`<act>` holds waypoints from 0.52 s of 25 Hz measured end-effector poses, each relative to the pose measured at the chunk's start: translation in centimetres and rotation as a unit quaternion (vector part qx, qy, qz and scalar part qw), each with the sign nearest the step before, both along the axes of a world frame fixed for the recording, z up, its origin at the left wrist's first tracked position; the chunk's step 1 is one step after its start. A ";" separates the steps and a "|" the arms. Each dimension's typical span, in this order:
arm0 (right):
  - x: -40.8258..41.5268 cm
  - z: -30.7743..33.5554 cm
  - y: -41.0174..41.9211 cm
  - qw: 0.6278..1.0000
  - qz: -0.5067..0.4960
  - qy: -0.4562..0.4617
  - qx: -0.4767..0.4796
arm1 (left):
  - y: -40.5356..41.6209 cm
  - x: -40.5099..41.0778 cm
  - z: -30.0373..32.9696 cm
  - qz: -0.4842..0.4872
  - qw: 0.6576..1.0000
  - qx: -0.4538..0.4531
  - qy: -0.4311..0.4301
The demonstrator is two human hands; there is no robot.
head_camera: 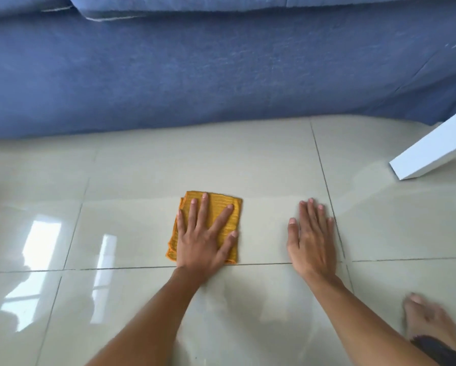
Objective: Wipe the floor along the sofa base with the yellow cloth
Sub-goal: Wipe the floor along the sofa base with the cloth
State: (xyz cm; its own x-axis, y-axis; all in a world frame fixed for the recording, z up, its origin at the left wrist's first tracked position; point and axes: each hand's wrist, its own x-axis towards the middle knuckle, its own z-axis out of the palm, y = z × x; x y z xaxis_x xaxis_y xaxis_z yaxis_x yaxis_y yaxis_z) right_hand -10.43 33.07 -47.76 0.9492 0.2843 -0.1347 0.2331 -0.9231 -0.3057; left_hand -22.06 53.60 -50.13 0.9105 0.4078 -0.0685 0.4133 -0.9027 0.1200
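Note:
A folded yellow cloth lies flat on the glossy pale tiled floor, a short way in front of the blue sofa base. My left hand presses flat on the cloth with fingers spread, covering its near half. My right hand rests palm down on the bare tile to the right of the cloth, fingers together, holding nothing.
A white furniture leg slants down to the floor at the right, close to the sofa. My bare foot sits at the lower right. Window reflections shine on the tiles at the left.

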 end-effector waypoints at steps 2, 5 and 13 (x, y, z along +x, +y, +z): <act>-0.4 -0.2 1.8 0.999 0.028 -0.025 -0.011 | 5.2 -2.7 0.2 0.045 0.999 0.004 0.015; 0.2 -0.7 4.7 0.997 0.066 -0.040 0.005 | 12.1 -5.7 0.1 0.109 0.994 0.009 0.027; 0.2 -3.7 5.8 0.992 0.063 -0.109 -0.009 | 23.5 4.3 -1.1 0.189 0.981 0.008 0.033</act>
